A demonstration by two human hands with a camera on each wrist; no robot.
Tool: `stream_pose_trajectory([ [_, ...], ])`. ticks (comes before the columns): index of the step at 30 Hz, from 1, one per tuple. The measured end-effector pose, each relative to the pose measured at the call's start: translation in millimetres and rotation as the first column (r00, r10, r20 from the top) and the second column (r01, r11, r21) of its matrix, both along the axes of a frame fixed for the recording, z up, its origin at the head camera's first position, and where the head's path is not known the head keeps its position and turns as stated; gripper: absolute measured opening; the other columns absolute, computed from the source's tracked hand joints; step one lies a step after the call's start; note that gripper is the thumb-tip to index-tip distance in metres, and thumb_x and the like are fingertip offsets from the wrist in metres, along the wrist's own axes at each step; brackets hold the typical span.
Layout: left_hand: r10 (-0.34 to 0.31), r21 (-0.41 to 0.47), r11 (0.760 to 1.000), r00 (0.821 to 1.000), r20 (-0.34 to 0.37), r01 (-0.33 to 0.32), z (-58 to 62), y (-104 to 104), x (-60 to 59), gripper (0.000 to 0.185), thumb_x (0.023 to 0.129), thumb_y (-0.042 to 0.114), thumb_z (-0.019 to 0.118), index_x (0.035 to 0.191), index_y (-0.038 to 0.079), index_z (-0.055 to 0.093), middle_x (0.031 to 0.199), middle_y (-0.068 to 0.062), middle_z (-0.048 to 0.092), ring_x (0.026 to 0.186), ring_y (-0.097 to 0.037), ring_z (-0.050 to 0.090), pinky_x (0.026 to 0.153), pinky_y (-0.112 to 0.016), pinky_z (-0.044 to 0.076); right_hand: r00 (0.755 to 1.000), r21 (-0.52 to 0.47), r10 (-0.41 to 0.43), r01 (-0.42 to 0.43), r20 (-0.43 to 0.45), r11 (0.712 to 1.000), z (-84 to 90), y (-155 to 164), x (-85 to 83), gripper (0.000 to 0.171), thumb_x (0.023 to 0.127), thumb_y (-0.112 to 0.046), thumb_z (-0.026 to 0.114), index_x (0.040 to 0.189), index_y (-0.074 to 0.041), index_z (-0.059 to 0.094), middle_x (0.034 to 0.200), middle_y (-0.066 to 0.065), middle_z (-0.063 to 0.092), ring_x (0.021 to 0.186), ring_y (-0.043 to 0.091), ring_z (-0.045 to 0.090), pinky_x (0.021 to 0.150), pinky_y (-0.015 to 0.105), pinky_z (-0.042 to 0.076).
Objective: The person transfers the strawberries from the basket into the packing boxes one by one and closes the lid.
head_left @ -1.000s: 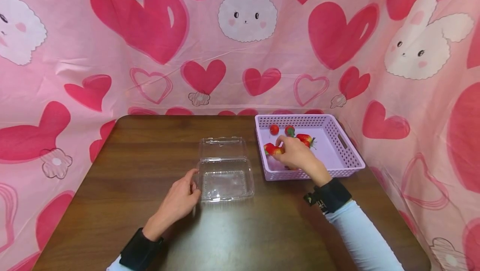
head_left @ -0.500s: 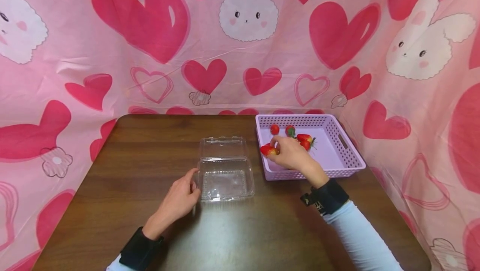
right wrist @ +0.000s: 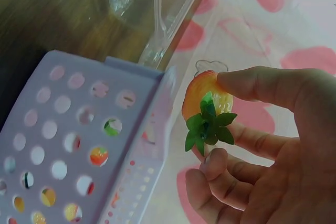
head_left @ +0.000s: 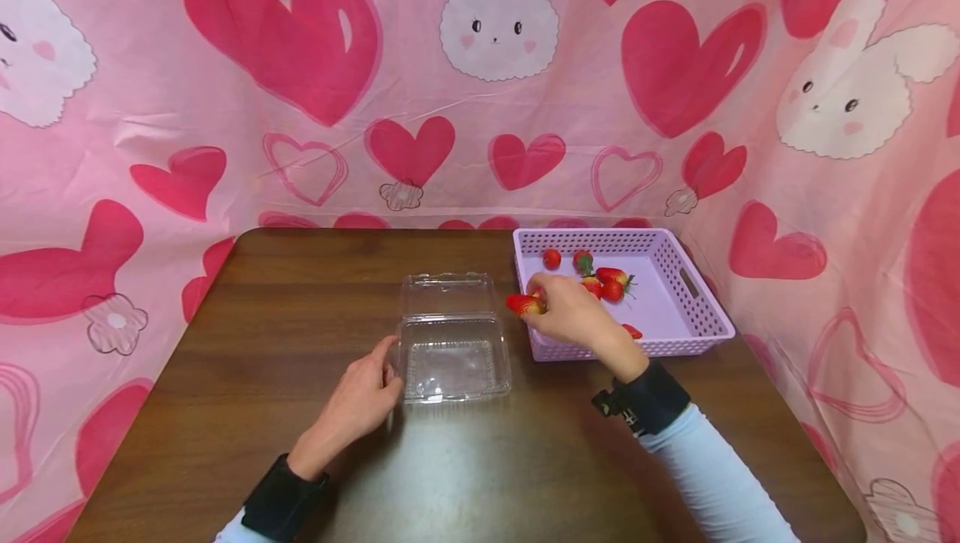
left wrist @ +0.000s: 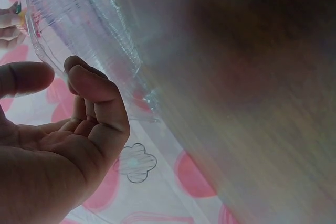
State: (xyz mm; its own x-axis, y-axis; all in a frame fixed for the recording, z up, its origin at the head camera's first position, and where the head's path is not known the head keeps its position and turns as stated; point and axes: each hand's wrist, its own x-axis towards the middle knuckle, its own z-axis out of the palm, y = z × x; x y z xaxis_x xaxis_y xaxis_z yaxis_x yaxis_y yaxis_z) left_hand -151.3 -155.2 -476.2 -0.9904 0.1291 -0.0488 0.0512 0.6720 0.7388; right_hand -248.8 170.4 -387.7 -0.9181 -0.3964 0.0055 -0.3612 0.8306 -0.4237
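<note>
A dark wood-grain table [head_left: 300, 334] stands boxed in on three sides by a pink cloth [head_left: 225, 109] printed with red hearts and white rabbits. The right hand [head_left: 573, 316] pinches a strawberry [head_left: 523, 304] between thumb and fingers, held above the near left rim of a lilac perforated basket [head_left: 697, 309] at the table's far right; more strawberries [head_left: 603, 280] lie inside the basket. Left of the basket sits a clear plastic clamshell box [head_left: 452, 364] with its lid open. The left hand [head_left: 356, 405] rests beside the box's left edge, fingers loosely curled, holding nothing
</note>
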Motion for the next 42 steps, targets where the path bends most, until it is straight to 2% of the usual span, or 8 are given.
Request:
stream_pose_trajectory([
  [4, 0.000, 0.000, 1.000, 1.000, 0.006, 0.000, -1.2, 0.2, 0.1, 0.065, 0.097, 0.005, 0.061, 0.157, -0.003, 0.040, 0.077, -0.002, 0.053, 0.063, -0.015, 0.049, 0.055, -0.029, 0.039, 1.000, 0.009, 0.009, -0.009, -0.010, 1.000, -0.3, -6.6, 2.9, 0.034, 0.086, -0.020, 0.083, 0.112, -0.006, 0.068, 0.086, 0.003, 0.067, 0.078, 0.023, 0.060, 0.072, 0.039, 0.055],
  [8, 0.004, 0.004, 1.000, 1.000, 0.014, -0.004, -1.9, 0.2, 0.0, 0.065, 0.097, 0.005, 0.061, 0.158, -0.003, 0.039, 0.077, -0.002, 0.053, 0.063, -0.016, 0.050, 0.054, -0.030, 0.040, 0.999, 0.028, 0.024, -0.023, -0.027, 0.999, -1.5, -14.3, 6.8, 0.035, 0.085, -0.021, 0.083, 0.113, -0.007, 0.068, 0.089, 0.003, 0.068, 0.079, 0.023, 0.060, 0.072, 0.038, 0.054],
  [19, 0.010, 0.014, 1.000, 1.000, 0.021, -0.011, -2.0, 1.2, 0.6, 0.066, 0.098, 0.005, 0.061, 0.159, -0.004, 0.037, 0.081, -0.003, 0.053, 0.065, -0.017, 0.050, 0.056, -0.030, 0.042, 0.997, -0.025, 0.035, -0.033, 0.070, 0.999, -7.5, -37.1, 13.5, 0.042, 0.086, -0.025, 0.086, 0.120, -0.009, 0.067, 0.096, 0.002, 0.069, 0.080, 0.019, 0.062, 0.068, 0.032, 0.055],
  [26, 0.011, 0.005, 1.000, 1.000, 0.028, -0.011, -1.7, 2.8, -0.1, 0.067, 0.099, 0.006, 0.060, 0.160, -0.004, 0.035, 0.080, -0.003, 0.054, 0.065, -0.017, 0.051, 0.057, -0.031, 0.043, 0.995, -0.010, 0.079, -0.078, 0.063, 0.997, -13.6, -46.5, 15.4, 0.049, 0.085, -0.027, 0.087, 0.125, -0.006, 0.067, 0.103, 0.004, 0.071, 0.084, 0.018, 0.063, 0.071, 0.031, 0.056],
  [32, 0.004, 0.010, 1.000, 1.000, 0.022, -0.005, -0.8, 3.5, 0.7, 0.066, 0.099, 0.006, 0.060, 0.160, -0.004, 0.036, 0.079, -0.003, 0.053, 0.063, -0.017, 0.051, 0.055, -0.031, 0.042, 0.993, 0.009, 0.118, -0.118, 0.025, 0.993, -17.3, -55.0, 18.5, 0.042, 0.085, -0.025, 0.086, 0.120, -0.008, 0.068, 0.100, 0.004, 0.070, 0.083, 0.018, 0.062, 0.071, 0.032, 0.055],
  [42, 0.010, -0.002, 1.000, 1.000, 0.010, -0.010, 0.4, 3.7, 0.5, 0.066, 0.098, 0.006, 0.061, 0.159, -0.006, 0.036, 0.079, -0.003, 0.053, 0.065, -0.017, 0.051, 0.058, -0.032, 0.042, 0.987, 0.001, 0.153, -0.154, 0.056, 0.988, -29.1, -71.6, 21.0, 0.040, 0.087, -0.024, 0.085, 0.120, -0.009, 0.068, 0.101, 0.005, 0.070, 0.084, 0.020, 0.062, 0.075, 0.035, 0.055],
])
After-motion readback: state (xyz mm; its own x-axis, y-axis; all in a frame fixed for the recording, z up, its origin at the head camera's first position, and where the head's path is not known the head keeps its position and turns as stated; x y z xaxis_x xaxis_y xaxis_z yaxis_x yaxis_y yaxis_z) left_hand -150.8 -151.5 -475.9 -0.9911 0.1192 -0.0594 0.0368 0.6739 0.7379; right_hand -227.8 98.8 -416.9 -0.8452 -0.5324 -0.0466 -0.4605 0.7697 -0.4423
